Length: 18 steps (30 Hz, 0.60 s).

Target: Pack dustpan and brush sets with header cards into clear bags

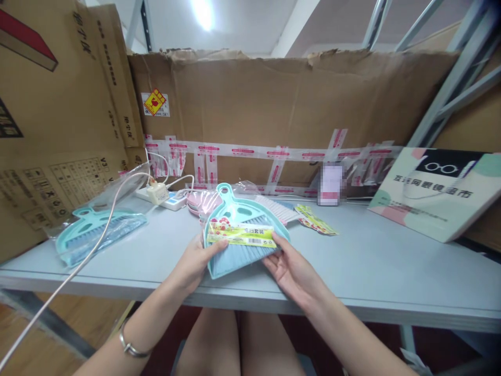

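Between my two hands is a light-blue dustpan (230, 197) with a blue-bristled brush (235, 259) lying in it, tilted up above the table's front edge. A yellow-green label strip (240, 233) lies across the middle of the set. My left hand (199, 261) grips the left edge, its thumb on the label's lower left. On the right side, my right hand (287, 266) holds the edge with its thumb on the label's right end and its fingers underneath. Behind the dustpan, pink dustpans (201, 202) and a pale-bristled brush (276, 210) are partly hidden.
At the left lies another blue dustpan set (99, 237) in clear plastic, with a white cable (102, 240) crossing it. A power strip with a plug (158, 194) sits behind. More yellow labels (315, 220), a propped phone (331, 185) and a printed bag (434, 193) stand rightward. Cardboard (250, 99) walls the back.
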Motion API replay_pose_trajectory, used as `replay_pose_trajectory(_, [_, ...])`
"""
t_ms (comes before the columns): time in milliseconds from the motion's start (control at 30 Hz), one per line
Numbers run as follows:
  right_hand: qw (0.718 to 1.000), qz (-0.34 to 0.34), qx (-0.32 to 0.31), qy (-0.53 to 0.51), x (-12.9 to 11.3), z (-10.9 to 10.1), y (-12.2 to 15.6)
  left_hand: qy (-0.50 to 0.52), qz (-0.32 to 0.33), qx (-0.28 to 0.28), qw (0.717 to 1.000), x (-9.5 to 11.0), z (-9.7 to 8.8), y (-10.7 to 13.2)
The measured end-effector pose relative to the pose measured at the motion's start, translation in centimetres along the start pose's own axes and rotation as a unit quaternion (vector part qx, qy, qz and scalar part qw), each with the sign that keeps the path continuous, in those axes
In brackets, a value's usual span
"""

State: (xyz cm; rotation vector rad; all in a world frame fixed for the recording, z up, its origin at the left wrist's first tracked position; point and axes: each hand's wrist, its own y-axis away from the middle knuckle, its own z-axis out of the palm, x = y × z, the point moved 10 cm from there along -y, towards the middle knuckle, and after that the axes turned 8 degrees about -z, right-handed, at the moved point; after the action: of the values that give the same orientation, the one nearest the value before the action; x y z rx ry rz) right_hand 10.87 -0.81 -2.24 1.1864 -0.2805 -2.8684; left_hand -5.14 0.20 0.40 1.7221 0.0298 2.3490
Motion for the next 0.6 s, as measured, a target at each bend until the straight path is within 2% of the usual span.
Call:
replay_pose_trajectory(100, [0.989, 0.008, -0.068, 0.128, -1.1, -0.9, 0.0, 0.002, -0.034, 0.011, 0.999, -0.1, -1.0, 0.0])
replay_pose_trajectory(167, [0.982, -0.047, -0.071, 0.166, -2.8, -1.5, 0.0, -0.001, -0.045, 0.000, 0.999, 0.0, -1.1, 0.1])
replay_pose_trajectory(233, [0.980, -0.102, -0.063, 0.161, -4.3, -1.6, 0.3, -0.005, -0.045, -0.013, 0.999, 0.2, -1.0, 0.2])
replay_pose_trajectory(267, [0.979, -0.108, -0.071, 0.156, -4.5, -1.3, 0.4, -0.007, -0.046, -0.017, 0.999, 0.2, -0.9, 0.2])
replay_pose_trajectory(367, [0.974, -0.070, -0.144, 0.161, -3.7, 0.6, 1.0, -0.013, -0.049, -0.021, 0.998, 0.0, -0.7, 0.1])
replay_pose_trajectory(433, [0.970, -0.059, -0.170, 0.164, -3.3, 1.4, 1.1, -0.016, -0.047, -0.024, 0.998, 0.0, -0.6, -0.1])
replay_pose_trajectory(600, [0.982, -0.052, -0.110, 0.145, -2.4, 0.1, 0.1, -0.027, -0.052, -0.043, 0.997, 0.3, -0.2, 0.1])
